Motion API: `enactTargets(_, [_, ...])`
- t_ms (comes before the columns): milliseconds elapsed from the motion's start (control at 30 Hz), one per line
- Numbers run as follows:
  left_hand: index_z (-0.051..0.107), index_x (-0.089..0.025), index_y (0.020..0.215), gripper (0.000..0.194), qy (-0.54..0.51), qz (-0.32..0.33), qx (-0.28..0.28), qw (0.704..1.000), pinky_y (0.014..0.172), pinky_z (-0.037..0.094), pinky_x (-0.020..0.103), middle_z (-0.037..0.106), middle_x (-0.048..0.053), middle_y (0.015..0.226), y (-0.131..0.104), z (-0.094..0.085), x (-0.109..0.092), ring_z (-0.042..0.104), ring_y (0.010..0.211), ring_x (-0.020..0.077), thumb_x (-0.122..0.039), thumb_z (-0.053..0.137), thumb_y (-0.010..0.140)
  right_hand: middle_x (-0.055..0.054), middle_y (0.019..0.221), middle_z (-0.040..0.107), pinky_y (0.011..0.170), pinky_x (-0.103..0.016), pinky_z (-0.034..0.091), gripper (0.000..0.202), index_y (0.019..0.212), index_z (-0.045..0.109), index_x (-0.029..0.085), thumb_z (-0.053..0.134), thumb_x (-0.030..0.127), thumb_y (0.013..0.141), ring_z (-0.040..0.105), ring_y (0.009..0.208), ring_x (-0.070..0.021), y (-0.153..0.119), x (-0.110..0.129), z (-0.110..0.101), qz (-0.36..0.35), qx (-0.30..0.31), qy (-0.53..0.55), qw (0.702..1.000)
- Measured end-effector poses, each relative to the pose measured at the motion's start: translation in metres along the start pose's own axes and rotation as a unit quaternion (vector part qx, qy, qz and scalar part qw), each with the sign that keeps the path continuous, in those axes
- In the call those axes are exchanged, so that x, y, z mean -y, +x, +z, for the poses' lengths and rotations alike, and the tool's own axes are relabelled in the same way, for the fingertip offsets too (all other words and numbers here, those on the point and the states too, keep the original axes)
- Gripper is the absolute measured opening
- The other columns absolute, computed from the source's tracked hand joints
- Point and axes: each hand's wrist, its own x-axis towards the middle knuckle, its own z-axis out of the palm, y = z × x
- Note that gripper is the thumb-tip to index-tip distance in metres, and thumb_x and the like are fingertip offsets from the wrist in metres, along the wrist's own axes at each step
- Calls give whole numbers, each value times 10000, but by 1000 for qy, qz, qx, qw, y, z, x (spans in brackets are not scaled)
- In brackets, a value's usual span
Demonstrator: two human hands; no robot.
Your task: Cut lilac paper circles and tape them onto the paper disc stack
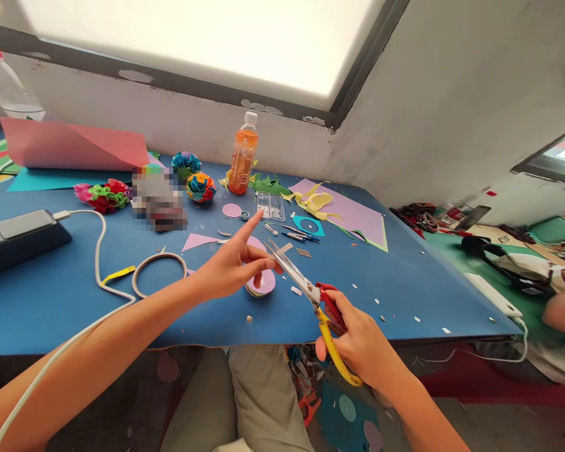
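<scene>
Under the left hand (230, 267) pinching it, a pink paper disc (263, 282) lies half-hidden; right hand (358, 342) fingers clamp scissors (311, 295)

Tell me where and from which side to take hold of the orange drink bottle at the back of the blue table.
Grip the orange bottle around its straight middle, at the label, coming from the front. It stands upright with the wall close behind it, and green paper scraps lie at its right base, so the near side looks most open. The narrow white cap probably gives a poorer hold.
</scene>
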Motion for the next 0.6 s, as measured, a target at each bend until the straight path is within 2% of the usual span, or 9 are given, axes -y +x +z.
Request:
enactTargets(133, [-13, -241, 1479, 895, -5, -4, 2, 1000, 523, 460, 209, 715, 37, 797, 0, 0, -1, 524, 496, 67, -224, 606, 833, 26, 748, 698, 590, -257, 460, 419, 1017, 521, 268, 461, 198, 609, 561, 592, -173, 0, 2, -3, 15, 30, 53, 998])
enactTargets(233, [-7, -238, 1479, 904, -5, -14, 0, 1000, 524, 459, 207, 715, 31, 797, 0, 0, -2, 528, 496, 65, -223, 617, 825, 35, 678, 706, 592, -255, 456, 389, 1003, 524, 268, 436, 189, 632, 579, 578, -179, -1, 3, -4, 26, 45, 71, 996])
enactTargets(367, [3, -226, 1477, 902, 16, -26, -26, 999, 553, 469, 227, 715, 38, 812, 2, 0, 1, 555, 527, 78, -244, 624, 823, 41, 627, 672, 511, -256, 432, 319, 961, 535, 276, 450, 218, 659, 556, 498, -179, -2, -3, -6, 24, 13, 40, 999])
enactTargets(467, [48, -195, 1469, 840, 41, -13, -109, 993, 662, 498, 265, 717, 57, 876, 6, -3, 3, 628, 658, 111, -263, 600, 840, 36, 609, 636, 476, -261, 418, 258, 954, 527, 274, 468, 270, 703, 535, 455, -181, -3, -12, -8, 24, -38, -23, 999])
enactTargets(533, [88, -172, 1456, 793, 41, 16, -164, 986, 763, 504, 303, 713, 79, 949, 8, -6, 1, 662, 788, 138, -277, 585, 847, -7, 707, 662, 494, -280, 433, 279, 993, 524, 254, 494, 345, 731, 584, 521, -205, -4, -19, -8, -6, -69, -104, 992])
enactTargets(600, [114, -163, 1443, 783, 30, 35, -167, 985, 827, 499, 335, 707, 94, 988, 9, -9, -3, 668, 878, 162, -290, 595, 838, -64, 786, 683, 508, -297, 441, 356, 1040, 525, 207, 508, 418, 754, 638, 616, -242, -6, -26, -6, -57, -94, -192, 975])
